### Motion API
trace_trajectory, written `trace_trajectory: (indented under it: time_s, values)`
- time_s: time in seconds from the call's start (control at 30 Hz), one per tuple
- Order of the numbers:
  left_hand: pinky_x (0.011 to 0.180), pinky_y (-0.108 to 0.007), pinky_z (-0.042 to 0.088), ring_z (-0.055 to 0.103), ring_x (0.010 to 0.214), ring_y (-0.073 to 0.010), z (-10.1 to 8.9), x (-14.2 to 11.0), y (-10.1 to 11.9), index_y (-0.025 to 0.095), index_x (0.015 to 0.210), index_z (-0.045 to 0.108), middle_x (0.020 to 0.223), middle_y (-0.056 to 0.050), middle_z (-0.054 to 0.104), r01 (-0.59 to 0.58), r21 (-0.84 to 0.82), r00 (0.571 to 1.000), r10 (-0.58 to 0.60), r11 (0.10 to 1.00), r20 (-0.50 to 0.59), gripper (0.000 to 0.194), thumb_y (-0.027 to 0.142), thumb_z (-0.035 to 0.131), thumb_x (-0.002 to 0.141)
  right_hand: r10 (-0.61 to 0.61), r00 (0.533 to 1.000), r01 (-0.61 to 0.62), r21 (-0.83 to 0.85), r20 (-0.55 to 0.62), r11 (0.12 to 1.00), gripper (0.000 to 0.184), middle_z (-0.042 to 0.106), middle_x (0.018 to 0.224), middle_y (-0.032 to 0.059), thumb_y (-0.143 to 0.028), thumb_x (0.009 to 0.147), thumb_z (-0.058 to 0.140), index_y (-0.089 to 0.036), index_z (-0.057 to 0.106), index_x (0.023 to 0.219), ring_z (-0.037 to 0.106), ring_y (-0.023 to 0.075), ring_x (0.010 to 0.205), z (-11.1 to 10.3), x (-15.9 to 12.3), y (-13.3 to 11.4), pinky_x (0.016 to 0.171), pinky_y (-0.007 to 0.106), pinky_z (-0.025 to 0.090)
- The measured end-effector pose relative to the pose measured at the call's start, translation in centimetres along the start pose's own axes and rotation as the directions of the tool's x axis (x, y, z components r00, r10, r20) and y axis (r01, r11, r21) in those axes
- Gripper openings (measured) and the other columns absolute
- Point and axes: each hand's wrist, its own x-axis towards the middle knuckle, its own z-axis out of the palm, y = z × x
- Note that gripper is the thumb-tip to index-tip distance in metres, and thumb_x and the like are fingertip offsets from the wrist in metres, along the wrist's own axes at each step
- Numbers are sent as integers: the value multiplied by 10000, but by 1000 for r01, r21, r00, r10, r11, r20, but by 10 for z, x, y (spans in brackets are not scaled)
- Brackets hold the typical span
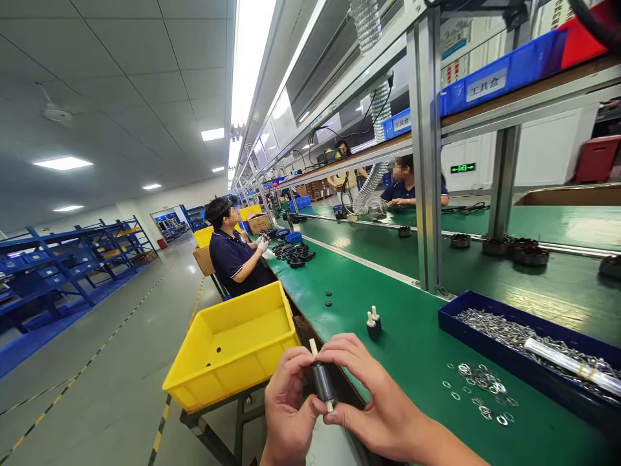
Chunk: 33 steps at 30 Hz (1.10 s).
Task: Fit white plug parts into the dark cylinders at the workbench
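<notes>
Both my hands hold one small dark cylinder (322, 380) with a white pin sticking out of each end. My left hand (287, 408) pinches it from the left, thumb and fingers closed round its body. My right hand (373, 395) grips it from the right, fingertips at both the upper and lower end. They hover over the near edge of the green bench (417, 349). A similar dark part with two white pins (373, 321) stands on the bench just beyond my hands. Several small metal rings (480, 388) lie scattered to the right.
A yellow bin (233, 343) sits on a stand left of the bench. A dark blue tray of metal pins (524, 336) lies at the right. A steel post (427, 149) rises from the bench. Other people sit further along and across the line. Blue racks (72, 259) line the left aisle.
</notes>
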Motion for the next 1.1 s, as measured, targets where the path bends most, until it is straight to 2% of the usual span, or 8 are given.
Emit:
trace_trajectory:
  time_s: [0.17, 0.37, 0.6, 0.77, 0.87, 1.0, 1.07, 1.1]
  values:
    - [991, -395, 543, 590, 1142, -316, 2, -2, -4, 238, 1173, 747, 1201, -141, 594, 44, 27, 999, -44, 999, -28, 453, 461, 834, 789, -5, 1000, 5, 36, -17, 999, 552, 600, 1249, 61, -230, 859, 811, -319, 566, 1345, 510, 284, 1187, 3, -3, 10, 1059, 460, 451]
    - [1004, -400, 551, 596, 1198, -328, -2, 0, -29, 244, 1224, 733, 1265, -154, 596, 55, -99, 998, -52, 994, 36, 500, 498, 812, 800, 41, 999, -41, 16, -28, 999, 674, 571, 1276, 60, -140, 790, 829, -308, 532, 1371, 494, 273, 1210, 4, -5, 20, 1064, 448, 447]
    - [1014, -390, 554, 615, 1198, -325, -8, 0, -32, 231, 1208, 738, 1272, -151, 630, 107, -40, 994, -105, 994, 36, 503, 510, 812, 795, 49, 999, -49, -26, -24, 998, 564, 602, 1154, 42, -90, 771, 798, -259, 586, 1266, 503, 249, 1097, 3, -4, 11, 966, 413, 458]
    - [1028, -395, 552, 623, 1184, -320, -7, -1, -38, 225, 1181, 756, 1244, -144, 641, 155, -43, 988, -154, 987, 27, 504, 529, 816, 783, 81, 995, -83, -33, -60, 996, 523, 611, 1128, 48, -117, 781, 790, -246, 599, 1250, 510, 255, 1061, 10, -10, 22, 948, 421, 456]
    - [1045, -401, 538, 629, 1193, -318, -5, -4, -54, 214, 1184, 750, 1246, -151, 653, 211, -81, 977, -210, 974, 31, 477, 487, 820, 799, 116, 990, -119, -47, -76, 992, 538, 613, 1158, 55, -143, 782, 801, -252, 599, 1268, 514, 266, 1096, 13, -17, 41, 986, 442, 457]
    - [958, -416, 571, 691, 1055, -269, 1, 2, -89, 248, 1366, 607, 1349, -167, 613, 406, -248, 914, -390, 880, 111, 608, 411, 822, 822, 199, 972, -219, -168, -125, 961, 670, 584, 1286, 90, -125, 759, 799, -249, 547, 1366, 486, 300, 1221, 13, -35, 81, 1066, 489, 444]
    - [921, -384, 577, 694, 988, -215, -1, 18, -112, 262, 1432, 508, 1379, -160, 577, 433, -171, 900, -414, 885, 137, 640, 353, 781, 860, 267, 955, -291, -235, -128, 928, 766, 542, 1376, 120, -164, 756, 812, -234, 490, 1447, 444, 326, 1306, 11, -45, 101, 1131, 526, 404]
    - [904, -361, 580, 692, 964, -192, -4, 31, -125, 260, 1445, 473, 1376, -153, 568, 413, -42, 905, -405, 910, 134, 624, 310, 739, 882, 311, 942, -335, -259, -129, 906, 792, 519, 1412, 132, -201, 763, 820, -226, 471, 1474, 422, 336, 1339, 10, -49, 109, 1156, 536, 384]
